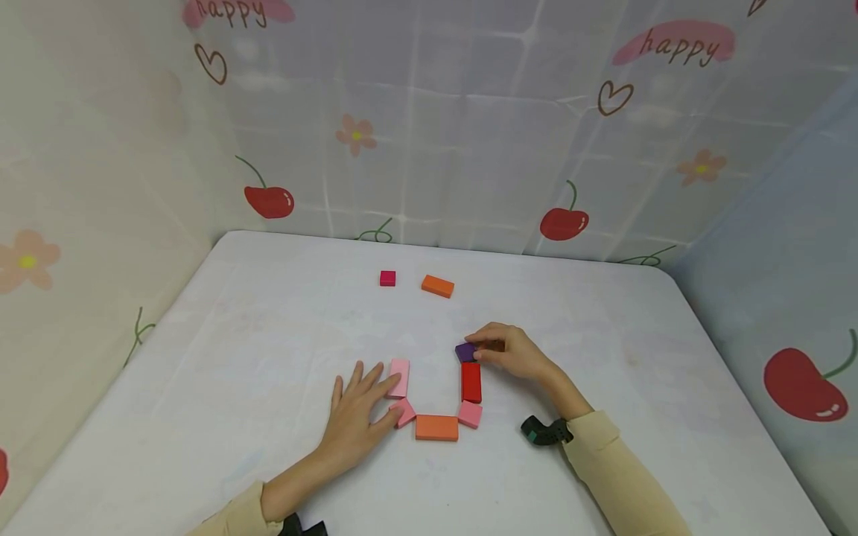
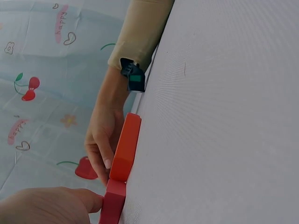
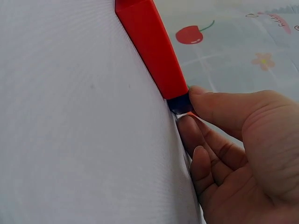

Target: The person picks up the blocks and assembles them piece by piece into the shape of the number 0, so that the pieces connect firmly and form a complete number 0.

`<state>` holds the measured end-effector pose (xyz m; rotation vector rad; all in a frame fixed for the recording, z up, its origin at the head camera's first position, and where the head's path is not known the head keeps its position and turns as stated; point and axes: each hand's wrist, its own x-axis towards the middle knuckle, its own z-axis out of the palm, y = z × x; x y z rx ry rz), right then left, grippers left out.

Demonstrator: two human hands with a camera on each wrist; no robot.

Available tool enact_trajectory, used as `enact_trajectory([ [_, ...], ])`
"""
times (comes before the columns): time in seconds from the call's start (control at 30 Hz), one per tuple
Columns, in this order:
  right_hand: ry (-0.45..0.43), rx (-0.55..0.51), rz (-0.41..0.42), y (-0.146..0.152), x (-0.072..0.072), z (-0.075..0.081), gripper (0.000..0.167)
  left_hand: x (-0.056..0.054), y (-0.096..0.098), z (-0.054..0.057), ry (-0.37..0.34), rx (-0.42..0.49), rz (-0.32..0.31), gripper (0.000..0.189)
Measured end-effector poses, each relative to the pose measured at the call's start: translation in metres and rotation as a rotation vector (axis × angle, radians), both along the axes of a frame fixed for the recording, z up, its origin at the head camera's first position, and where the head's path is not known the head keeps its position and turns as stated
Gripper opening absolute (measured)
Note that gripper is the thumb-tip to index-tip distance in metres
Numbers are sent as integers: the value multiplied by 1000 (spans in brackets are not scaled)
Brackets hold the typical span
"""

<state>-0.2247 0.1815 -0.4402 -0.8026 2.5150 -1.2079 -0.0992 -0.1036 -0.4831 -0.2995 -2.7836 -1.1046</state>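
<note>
My right hand (image 1: 512, 351) pinches a small purple block (image 1: 465, 352) between thumb and fingers, right at the far end of a long red block (image 1: 471, 383). A square pink block (image 1: 470, 415) lies at the red block's near end, and a long orange block (image 1: 436, 428) forms the bottom of this U shape. With fingers spread, my left hand (image 1: 354, 420) rests at the left side, its fingertip on a long pink block (image 1: 400, 378) and its thumb at a tilted pink block (image 1: 405, 411). In the right wrist view the purple block (image 3: 180, 103) is partly hidden by the thumb.
Toward the table's back lie a small crimson block (image 1: 387, 278) and another orange block (image 1: 438, 286). A white cloth covers the table (image 1: 268, 313). Printed curtains (image 1: 456, 149) stand behind it and on both sides. Each wrist wears a black camera mount (image 1: 544, 432).
</note>
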Motion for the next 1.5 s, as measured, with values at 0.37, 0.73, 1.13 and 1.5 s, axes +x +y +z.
enact_trajectory([
  [0.37, 25, -10, -32, 11, -10, -26, 35, 1, 2, -1, -8, 7, -2, 49],
  [0.73, 181, -13, -39, 13, 46, -22, 68, 1, 3, 1, 6, 3, -9, 49],
  [1.13, 338, 61, 21, 8, 69, -43, 70, 0, 0, 0, -10, 0, 0, 51],
  [1.5, 364, 139, 36, 6, 70, -44, 68, 0, 0, 2, -16, 1, 2, 51],
])
